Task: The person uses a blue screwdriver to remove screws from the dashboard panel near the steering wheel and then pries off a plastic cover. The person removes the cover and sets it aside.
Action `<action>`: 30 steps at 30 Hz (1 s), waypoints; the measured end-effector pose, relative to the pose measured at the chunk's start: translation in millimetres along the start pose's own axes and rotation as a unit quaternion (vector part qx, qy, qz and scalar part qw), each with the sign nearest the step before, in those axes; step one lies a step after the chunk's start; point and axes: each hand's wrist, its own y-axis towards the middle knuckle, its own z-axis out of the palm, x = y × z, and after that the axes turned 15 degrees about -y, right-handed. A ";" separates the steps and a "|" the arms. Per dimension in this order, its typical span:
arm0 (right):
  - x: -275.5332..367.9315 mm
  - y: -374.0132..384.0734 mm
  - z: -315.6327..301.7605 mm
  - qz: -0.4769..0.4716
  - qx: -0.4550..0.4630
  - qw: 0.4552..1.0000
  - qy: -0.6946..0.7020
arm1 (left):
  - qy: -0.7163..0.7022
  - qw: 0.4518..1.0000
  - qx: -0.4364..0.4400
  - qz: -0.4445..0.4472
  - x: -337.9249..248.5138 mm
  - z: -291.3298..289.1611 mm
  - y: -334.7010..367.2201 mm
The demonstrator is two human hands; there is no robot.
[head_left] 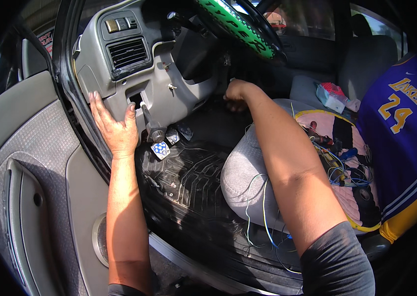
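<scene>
My left hand [114, 126] lies against the lower left of the grey dashboard panel [179, 101], fingers and thumb apart. Beside its thumb is a rectangular opening in the panel, with a dark lever [154, 129] hanging below. My right hand [237, 93] reaches under the steering wheel [238, 27] to the right end of the panel. Its fingers are curled closed, and what they hold, if anything, is hidden. Two small toggle switches stick out of the panel, one of them a metal toggle switch [172, 87]. The wheel has a green and black cover.
Pedals [160, 149] with patterned pads sit above a black floor mat [193, 175]. On the grey seat [243, 172] lies a pink pad [314, 118] with tangled wires [339, 167] and tools. A purple jersey [391, 143] covers the seatback. The open door [31, 128] stands at left.
</scene>
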 end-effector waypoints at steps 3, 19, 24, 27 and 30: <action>51.6 -35.9 -21.6 -0.032 -0.063 0.996 -0.047 | -0.024 0.999 0.025 -0.009 11.3 -25.4 5.5; 100.8 -10.3 27.8 -0.149 -0.091 0.937 0.303 | -0.076 0.989 0.058 -0.114 9.3 -39.0 -58.1; 100.7 -13.6 6.1 -0.187 -0.105 0.960 0.180 | -0.051 0.987 -0.038 -0.149 -12.3 -49.4 -81.1; 94.2 -1.0 11.6 -0.217 -0.099 0.961 0.141 | -0.062 0.981 -0.016 -0.182 -27.3 -52.3 -140.1; 80.9 -1.6 1.6 -0.230 -0.038 0.968 0.097 | -0.108 0.964 0.156 -0.186 -49.8 -51.0 -175.1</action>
